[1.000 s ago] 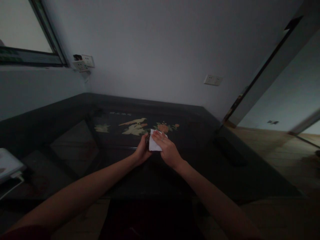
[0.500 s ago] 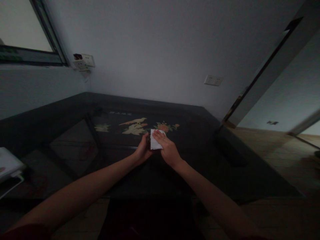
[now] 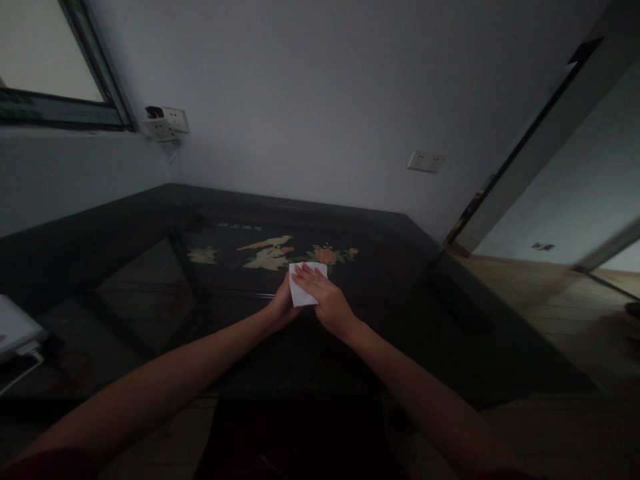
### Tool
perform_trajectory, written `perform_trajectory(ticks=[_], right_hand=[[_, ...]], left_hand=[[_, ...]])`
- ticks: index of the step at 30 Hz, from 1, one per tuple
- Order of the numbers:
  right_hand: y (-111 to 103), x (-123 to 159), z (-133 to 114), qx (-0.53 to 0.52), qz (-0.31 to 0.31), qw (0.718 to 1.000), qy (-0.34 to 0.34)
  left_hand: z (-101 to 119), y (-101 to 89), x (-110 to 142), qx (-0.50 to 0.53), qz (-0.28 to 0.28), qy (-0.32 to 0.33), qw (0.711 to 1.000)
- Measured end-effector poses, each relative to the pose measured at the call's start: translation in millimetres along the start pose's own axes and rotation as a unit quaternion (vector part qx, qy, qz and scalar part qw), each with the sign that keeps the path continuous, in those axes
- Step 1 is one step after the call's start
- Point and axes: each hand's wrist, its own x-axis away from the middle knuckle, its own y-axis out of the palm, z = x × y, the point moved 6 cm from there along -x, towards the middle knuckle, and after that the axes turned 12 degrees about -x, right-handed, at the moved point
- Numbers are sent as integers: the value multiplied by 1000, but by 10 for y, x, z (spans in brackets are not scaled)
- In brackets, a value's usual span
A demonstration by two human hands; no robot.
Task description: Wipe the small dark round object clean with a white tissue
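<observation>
Over the near part of a dark glossy table [image 3: 320, 367], my two hands meet at the middle of the view. A folded white tissue [image 3: 303, 297] lies under the outstretched fingers of my right hand [image 3: 331, 303], which presses it toward the left palm. My left hand [image 3: 281, 308] is curled behind the tissue and grips something from below. What it holds is covered by the tissue; a dark edge of it showed in the earlier picture.
The table top carries an inlaid bird [image 3: 270, 245] and flower [image 3: 326, 256]. A white device [image 3: 17, 327] with a cable stands at the left edge. On the table's right lies a dark long object [image 3: 460, 303]. Sockets [image 3: 427, 161] sit on the wall behind.
My right hand has slid the tissue a little to the left, so it now covers the dark thing in my left hand. The left hand has hardly moved.
</observation>
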Motion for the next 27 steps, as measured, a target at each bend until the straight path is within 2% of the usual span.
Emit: perform_trajectory(ticks=[4,9,13,19,27], right_hand=[[-72,-2,90,6,31,999,24],[-134,57,149,10,60,997,49],[-183,134,204,-15,90,992,82],[-143,175,247,1,69,993,98],[-63,174,66,83,33,995,33]], left_hand=[[61,50,18,-32,55,16,998],[94,72,70,-73,66,10,995],[88,41,94,-64,69,-5,996],[145,-10,72,-9,90,13,996],[168,-72,11,55,99,36,993]])
